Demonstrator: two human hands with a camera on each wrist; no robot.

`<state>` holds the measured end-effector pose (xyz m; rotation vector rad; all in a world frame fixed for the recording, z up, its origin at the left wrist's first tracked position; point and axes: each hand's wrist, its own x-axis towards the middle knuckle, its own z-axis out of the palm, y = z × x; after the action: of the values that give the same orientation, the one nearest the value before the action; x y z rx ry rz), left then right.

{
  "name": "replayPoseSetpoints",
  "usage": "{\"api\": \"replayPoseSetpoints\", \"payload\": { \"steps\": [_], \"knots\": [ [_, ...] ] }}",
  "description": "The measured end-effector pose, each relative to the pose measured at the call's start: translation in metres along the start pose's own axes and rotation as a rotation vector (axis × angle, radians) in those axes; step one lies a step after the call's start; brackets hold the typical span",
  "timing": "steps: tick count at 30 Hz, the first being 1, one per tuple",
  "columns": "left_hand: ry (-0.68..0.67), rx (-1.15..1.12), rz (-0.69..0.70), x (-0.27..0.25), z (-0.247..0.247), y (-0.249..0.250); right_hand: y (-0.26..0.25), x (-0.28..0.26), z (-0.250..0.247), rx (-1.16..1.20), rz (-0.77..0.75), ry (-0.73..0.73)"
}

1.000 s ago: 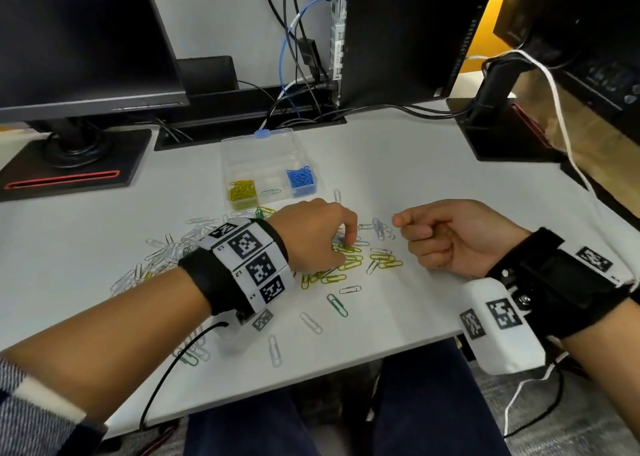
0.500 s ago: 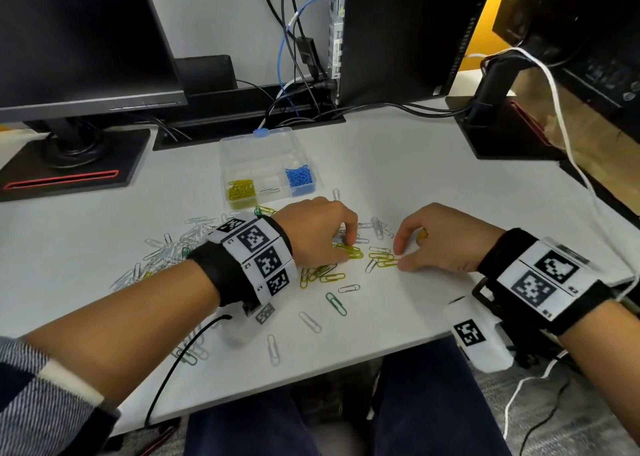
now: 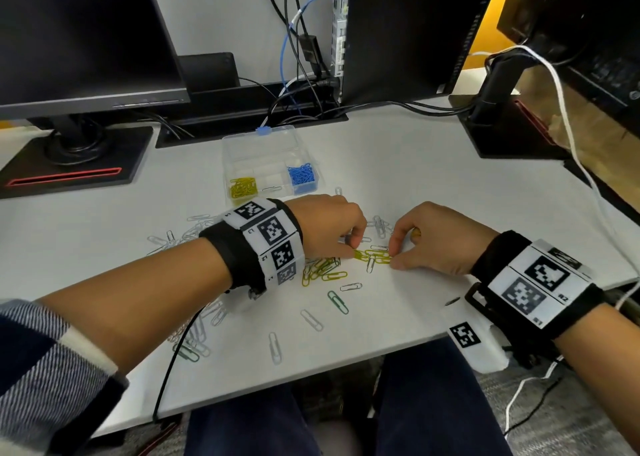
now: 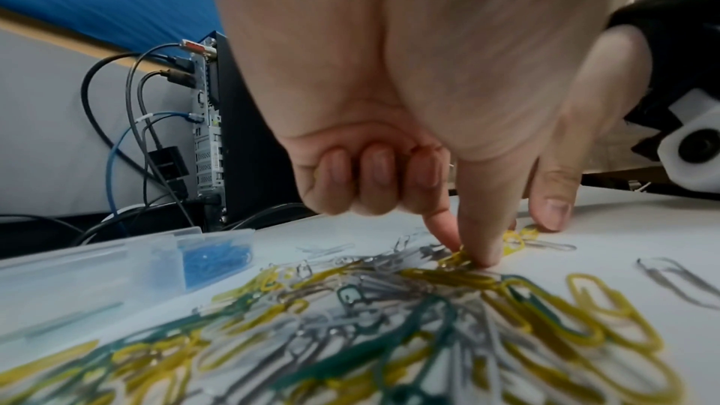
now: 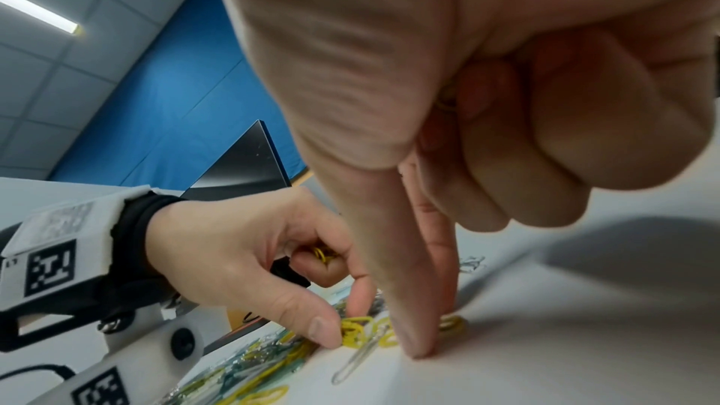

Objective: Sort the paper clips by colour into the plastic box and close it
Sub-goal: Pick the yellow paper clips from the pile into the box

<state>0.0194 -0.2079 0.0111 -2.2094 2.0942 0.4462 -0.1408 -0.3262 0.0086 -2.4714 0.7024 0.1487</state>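
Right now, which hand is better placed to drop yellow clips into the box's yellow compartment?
Left hand: it pinches a yellow clip and lies nearer the yellow compartment of the plastic box. The right hand is farther off.

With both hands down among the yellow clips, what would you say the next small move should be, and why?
Probably lift both hands' pinched yellow clips and carry them to the plastic box. The left hand and right hand each pinch yellow clips on the desk, and the box's front left compartment already holds yellow ones.

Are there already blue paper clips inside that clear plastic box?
Yes, the head view shows a pile of blue paper clips in the right-hand compartment of the plastic box.
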Motion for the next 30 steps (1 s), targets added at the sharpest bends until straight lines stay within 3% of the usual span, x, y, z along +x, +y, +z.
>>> {"api": "replayPoseSetpoints", "payload": {
  "steps": [14,30],
  "knots": [
    [0.04,0.166,0.075,0.006,0.005,0.004,-0.009,0.002,0.002,-0.028,-0.102,0.024],
    [0.106,-0.186,-0.011,-0.002,0.001,-0.008,-0.004,0.004,0.004,-0.051,-0.084,-0.027]
  ]
}}
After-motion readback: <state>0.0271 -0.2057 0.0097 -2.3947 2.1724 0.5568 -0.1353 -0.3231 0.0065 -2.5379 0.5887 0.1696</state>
